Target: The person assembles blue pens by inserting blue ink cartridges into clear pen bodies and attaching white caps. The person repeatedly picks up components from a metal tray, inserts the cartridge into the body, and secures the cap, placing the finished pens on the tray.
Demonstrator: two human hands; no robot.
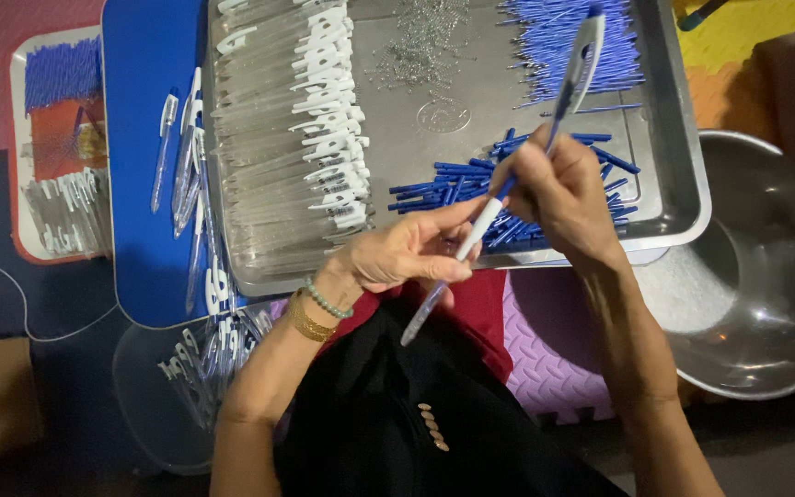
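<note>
Your right hand (558, 189) is closed around the middle of a slim clear plastic pen barrel with a blue ink tube inside and a white clip at its top (545, 138), and your left hand (407, 250) pinches the lower end of the same pen between thumb and fingertips, with the other fingers curled under it. The pen lies on a steep diagonal: its clip end points up and away from you to the right, over a shallow rectangular steel tray (683, 184), and its tip end runs down and left, past your left fingers and over your lap. So the long axis passes through both grips, the right hand higher and farther out, the left lower and closer to your body; the left fingers are the nearer ones to the tip. Just beyond your knuckles in the tray lies a loose pile of short blue plastic pen parts (457, 184), with a heap of thin blue ink refills (554, 41) at the far edge, a scatter of small metal springs (420, 51) beside that, and a long stack of clear barrels with white clips (310, 138) down the left side. A big round steel bowl (766, 267) sits to your right, apart from both hands.
</note>
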